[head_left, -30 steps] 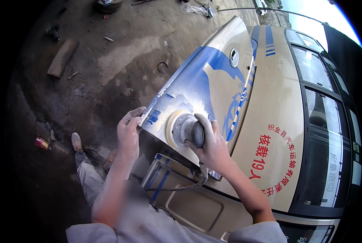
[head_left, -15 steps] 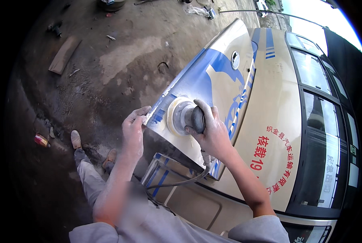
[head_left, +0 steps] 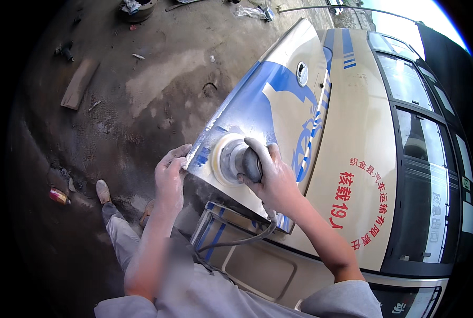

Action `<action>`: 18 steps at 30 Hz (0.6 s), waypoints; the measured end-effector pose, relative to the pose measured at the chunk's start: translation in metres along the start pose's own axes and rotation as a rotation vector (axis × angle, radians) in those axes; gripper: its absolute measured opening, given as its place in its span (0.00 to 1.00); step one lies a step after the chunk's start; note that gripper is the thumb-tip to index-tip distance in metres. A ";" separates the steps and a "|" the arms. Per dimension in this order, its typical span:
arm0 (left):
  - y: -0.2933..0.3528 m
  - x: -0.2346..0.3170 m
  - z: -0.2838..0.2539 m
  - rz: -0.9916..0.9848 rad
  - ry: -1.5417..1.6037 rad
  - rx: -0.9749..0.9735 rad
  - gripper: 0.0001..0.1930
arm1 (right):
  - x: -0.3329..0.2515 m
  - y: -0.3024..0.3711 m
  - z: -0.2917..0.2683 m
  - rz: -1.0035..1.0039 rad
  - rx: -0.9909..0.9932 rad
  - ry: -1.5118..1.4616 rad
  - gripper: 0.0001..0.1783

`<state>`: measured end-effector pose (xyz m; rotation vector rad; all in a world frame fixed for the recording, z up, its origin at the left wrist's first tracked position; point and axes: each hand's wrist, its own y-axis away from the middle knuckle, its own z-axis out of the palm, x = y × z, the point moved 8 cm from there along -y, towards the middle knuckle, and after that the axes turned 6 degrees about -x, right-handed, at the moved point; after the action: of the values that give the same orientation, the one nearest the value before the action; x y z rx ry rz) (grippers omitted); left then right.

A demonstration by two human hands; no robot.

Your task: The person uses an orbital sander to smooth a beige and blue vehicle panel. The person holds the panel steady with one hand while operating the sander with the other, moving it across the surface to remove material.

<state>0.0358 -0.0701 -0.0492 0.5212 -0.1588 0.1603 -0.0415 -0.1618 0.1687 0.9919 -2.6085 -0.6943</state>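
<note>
Your right hand (head_left: 274, 181) had its fingers wrapped around the dark body of one round sander (head_left: 235, 162), seemingly so the tool sat flat near the lower corner of one blue-and-beige panel (head_left: 289, 106). Your left hand (head_left: 170, 172) set part-curled fingers against that panel's edge, probably to steady it (how firmly they pinched, I couldn't tell). One hose (head_left: 242, 243) curved below, clear of the panel's face. Beyond stood one bus (head_left: 361, 132); on the ground (head_left: 141, 127) lay one brown block (head_left: 81, 85) and, farther off, one wheel (head_left: 145, 14).
</note>
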 end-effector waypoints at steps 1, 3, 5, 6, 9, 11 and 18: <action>-0.001 0.004 0.000 0.006 -0.012 0.002 0.17 | 0.003 0.021 0.009 0.000 0.008 -0.021 0.47; -0.002 0.001 0.001 0.014 -0.031 0.015 0.17 | 0.009 0.054 0.024 -0.003 0.011 -0.062 0.47; -0.002 -0.001 0.001 0.024 -0.039 0.028 0.17 | 0.012 0.049 0.027 0.022 -0.026 -0.070 0.47; -0.002 -0.002 0.000 0.018 -0.052 0.023 0.17 | 0.007 0.049 0.029 0.050 -0.038 -0.080 0.48; 0.001 0.001 0.001 0.000 -0.055 -0.024 0.17 | -0.008 0.001 0.003 -0.014 0.031 -0.052 0.50; -0.003 0.000 -0.009 -0.008 -0.101 -0.037 0.17 | -0.011 -0.029 -0.011 -0.070 0.061 -0.012 0.56; 0.064 0.066 0.045 0.700 -1.263 -0.069 0.20 | 0.029 0.019 -0.040 0.164 0.401 -0.481 0.70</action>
<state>0.0835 -0.0310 0.0324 0.4144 -1.5823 0.4881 -0.0570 -0.1828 0.2145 0.7622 -3.2997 -0.4133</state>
